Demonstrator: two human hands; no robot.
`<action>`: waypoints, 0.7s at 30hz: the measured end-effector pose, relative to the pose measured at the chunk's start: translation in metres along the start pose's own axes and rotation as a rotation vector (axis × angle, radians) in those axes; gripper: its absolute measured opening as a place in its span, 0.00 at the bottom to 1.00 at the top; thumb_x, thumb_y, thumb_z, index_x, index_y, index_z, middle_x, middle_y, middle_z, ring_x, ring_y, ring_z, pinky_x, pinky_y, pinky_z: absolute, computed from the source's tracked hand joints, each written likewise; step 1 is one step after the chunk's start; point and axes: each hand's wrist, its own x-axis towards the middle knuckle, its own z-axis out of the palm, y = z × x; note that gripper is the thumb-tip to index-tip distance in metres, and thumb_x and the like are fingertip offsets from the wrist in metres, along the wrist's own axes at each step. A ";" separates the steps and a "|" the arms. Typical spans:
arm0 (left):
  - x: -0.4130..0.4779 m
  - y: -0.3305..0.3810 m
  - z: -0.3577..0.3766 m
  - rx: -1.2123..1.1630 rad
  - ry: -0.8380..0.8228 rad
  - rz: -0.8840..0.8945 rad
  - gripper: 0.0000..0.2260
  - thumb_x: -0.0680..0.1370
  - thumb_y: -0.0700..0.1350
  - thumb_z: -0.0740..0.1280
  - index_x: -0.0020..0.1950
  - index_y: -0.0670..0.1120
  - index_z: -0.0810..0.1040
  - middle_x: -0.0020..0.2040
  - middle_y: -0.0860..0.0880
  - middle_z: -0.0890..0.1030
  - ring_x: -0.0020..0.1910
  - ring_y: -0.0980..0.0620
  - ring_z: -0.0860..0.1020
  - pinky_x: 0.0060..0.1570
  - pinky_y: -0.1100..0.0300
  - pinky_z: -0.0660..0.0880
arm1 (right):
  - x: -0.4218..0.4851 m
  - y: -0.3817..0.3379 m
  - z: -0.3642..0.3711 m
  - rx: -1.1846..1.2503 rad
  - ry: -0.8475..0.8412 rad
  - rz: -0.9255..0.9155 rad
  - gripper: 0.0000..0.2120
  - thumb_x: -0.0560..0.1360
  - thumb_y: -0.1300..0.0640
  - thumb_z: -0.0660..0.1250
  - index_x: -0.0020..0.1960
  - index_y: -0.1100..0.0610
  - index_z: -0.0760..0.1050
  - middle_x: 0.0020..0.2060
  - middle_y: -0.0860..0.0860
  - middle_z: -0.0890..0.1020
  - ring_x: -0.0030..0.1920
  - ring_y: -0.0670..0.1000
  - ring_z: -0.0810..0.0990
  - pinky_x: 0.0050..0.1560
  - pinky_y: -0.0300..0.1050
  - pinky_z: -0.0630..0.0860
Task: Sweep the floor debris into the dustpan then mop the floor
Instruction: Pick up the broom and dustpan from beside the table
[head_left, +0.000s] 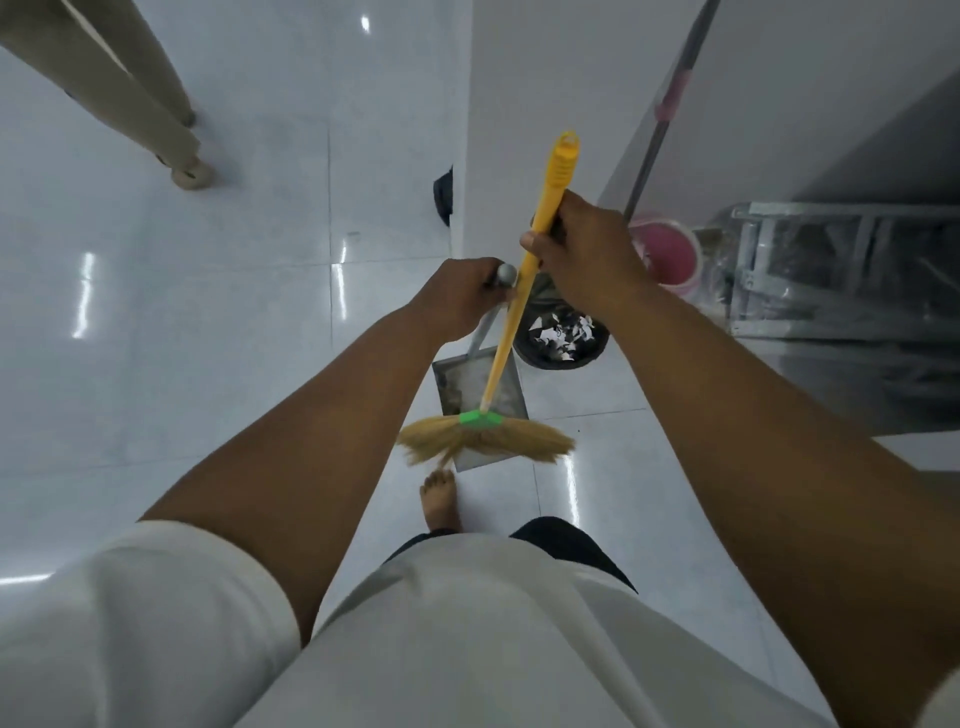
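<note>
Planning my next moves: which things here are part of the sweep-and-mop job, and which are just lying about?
Job: broom (right hand), dustpan (left hand), mop, pink bucket, bin of scraps.
Lying about: folded ladder, beige furniture legs.

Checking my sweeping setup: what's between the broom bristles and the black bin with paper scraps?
The grey dustpan, its handle gripped by the left hand, lies between the broom bristles and the black bin, shown in the head view.
</note>
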 end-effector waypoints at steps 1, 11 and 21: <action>0.011 -0.003 -0.001 0.017 -0.008 0.005 0.10 0.80 0.47 0.66 0.54 0.42 0.81 0.50 0.44 0.83 0.51 0.45 0.79 0.58 0.47 0.75 | 0.009 0.004 0.003 0.003 -0.001 0.001 0.11 0.77 0.52 0.66 0.53 0.59 0.75 0.43 0.53 0.82 0.43 0.53 0.81 0.47 0.44 0.76; 0.112 -0.040 0.011 0.198 -0.117 -0.012 0.12 0.80 0.46 0.66 0.62 0.44 0.79 0.57 0.45 0.81 0.58 0.45 0.78 0.59 0.55 0.72 | 0.103 0.067 0.044 0.064 -0.038 0.041 0.12 0.77 0.52 0.66 0.53 0.61 0.75 0.45 0.56 0.82 0.46 0.54 0.81 0.49 0.45 0.76; 0.190 -0.082 0.038 0.250 -0.172 -0.069 0.13 0.80 0.44 0.66 0.63 0.42 0.78 0.59 0.43 0.81 0.60 0.44 0.77 0.64 0.52 0.71 | 0.185 0.129 0.096 0.072 -0.077 0.082 0.12 0.78 0.53 0.66 0.55 0.60 0.75 0.48 0.55 0.82 0.47 0.51 0.81 0.50 0.42 0.79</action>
